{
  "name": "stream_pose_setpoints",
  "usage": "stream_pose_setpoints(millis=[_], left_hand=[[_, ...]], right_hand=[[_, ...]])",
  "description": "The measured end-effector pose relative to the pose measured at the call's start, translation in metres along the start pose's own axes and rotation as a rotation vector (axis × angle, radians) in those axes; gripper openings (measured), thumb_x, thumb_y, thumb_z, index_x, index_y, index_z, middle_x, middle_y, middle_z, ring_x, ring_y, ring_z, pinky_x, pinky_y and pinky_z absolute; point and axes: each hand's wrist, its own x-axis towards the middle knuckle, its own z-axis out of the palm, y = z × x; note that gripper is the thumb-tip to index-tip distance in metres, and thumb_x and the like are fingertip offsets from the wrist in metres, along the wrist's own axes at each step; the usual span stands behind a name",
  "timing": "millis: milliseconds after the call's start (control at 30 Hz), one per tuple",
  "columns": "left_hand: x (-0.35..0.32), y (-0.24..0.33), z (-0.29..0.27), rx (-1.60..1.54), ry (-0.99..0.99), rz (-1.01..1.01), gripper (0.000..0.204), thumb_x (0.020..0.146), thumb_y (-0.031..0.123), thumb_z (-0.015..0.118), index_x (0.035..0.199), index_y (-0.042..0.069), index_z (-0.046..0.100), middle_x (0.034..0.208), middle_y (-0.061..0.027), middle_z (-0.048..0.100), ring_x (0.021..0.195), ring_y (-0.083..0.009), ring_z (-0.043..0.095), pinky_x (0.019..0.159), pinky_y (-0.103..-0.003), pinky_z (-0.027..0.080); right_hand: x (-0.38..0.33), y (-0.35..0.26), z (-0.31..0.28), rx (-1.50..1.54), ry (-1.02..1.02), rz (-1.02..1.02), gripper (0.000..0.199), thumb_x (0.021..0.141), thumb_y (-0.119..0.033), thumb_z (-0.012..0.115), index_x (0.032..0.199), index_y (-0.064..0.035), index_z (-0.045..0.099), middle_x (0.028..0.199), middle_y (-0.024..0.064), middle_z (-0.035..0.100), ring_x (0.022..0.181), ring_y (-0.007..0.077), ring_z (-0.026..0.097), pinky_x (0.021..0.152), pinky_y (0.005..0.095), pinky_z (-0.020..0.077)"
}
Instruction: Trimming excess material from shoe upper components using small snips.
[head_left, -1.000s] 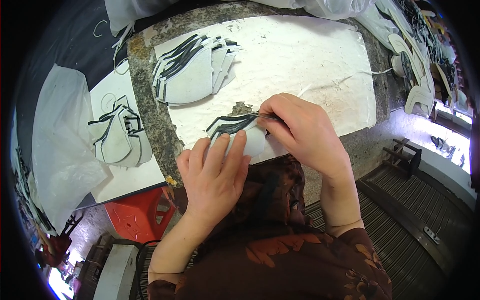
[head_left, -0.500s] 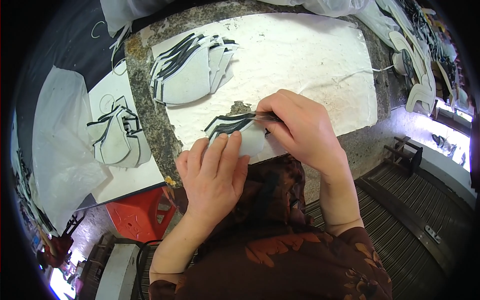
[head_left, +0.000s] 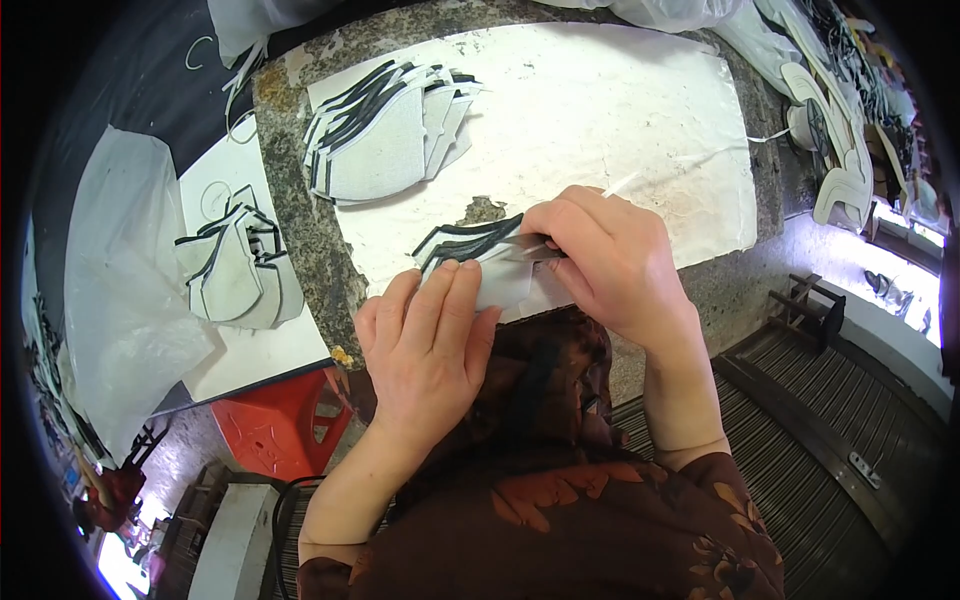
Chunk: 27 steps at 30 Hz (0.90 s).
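My left hand [head_left: 425,335] lies with its fingers stretched flat on a small overlapping set of light grey, black-edged fabric pieces [head_left: 505,285], near the front edge of the white sheet. Its thumb rests beside their lower edge. My right hand [head_left: 610,260] is closed on a flat metal blade [head_left: 530,242], whose tip lies over the right end of the pieces. The blade's grip is mostly hidden by my fingers. Farther back on the sheet, a fanned stack of similar pieces [head_left: 375,150] lies at the left.
The worn white sheet [head_left: 600,110] covers a stone-like slab [head_left: 290,180]. To the left, more black-edged pieces [head_left: 235,280] lie on a white board beside a clear plastic bag [head_left: 130,270]. A red stool [head_left: 265,430] stands below. Cream shaped parts [head_left: 845,190] hang at right.
My right hand has shifted slightly, and more of the blade now shows over the pieces. Their black edges at the right end reach farther up and right. My left hand has barely moved.
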Motion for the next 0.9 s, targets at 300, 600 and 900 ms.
stream_pose_setpoints(millis=[300, 600, 900], left_hand=[[0.003, 0.001, -0.002, 0.007, 0.0, 0.023, 0.043, 0.088, 0.023, 0.076, 0.128, 0.01, 0.069, 0.124, -0.0043, 0.063, 0.112, -0.0267, 0.056, 0.091, -0.042, 0.042], [0.013, 0.005, -0.006, -0.002, -0.046, 0.027, 0.048, 0.082, 0.019, 0.076, 0.13, 0.016, 0.069, 0.116, -0.0032, 0.057, 0.104, -0.0261, 0.054, 0.089, -0.042, 0.042], [0.022, 0.01, -0.011, 0.041, -0.134, 0.01, 0.054, 0.081, 0.02, 0.075, 0.134, 0.02, 0.069, 0.104, -0.0055, 0.052, 0.103, -0.0278, 0.052, 0.09, -0.044, 0.04]], right_hand=[[-0.001, 0.01, 0.005, 0.022, -0.038, 0.049, 0.027, 0.077, 0.003, 0.069, 0.101, -0.0064, 0.065, 0.085, 0.01, 0.065, 0.075, 0.0316, 0.065, 0.065, 0.0383, 0.052], [0.004, 0.017, 0.006, 0.126, -0.064, 0.122, 0.009, 0.09, -0.011, 0.067, 0.097, -0.0081, 0.061, 0.086, 0.0091, 0.065, 0.079, 0.033, 0.065, 0.067, 0.0409, 0.0521], [0.009, 0.014, 0.001, 0.156, -0.125, 0.304, 0.014, 0.096, -0.019, 0.066, 0.095, -0.0056, 0.062, 0.084, 0.0138, 0.068, 0.079, 0.0363, 0.067, 0.069, 0.0446, 0.0522]])
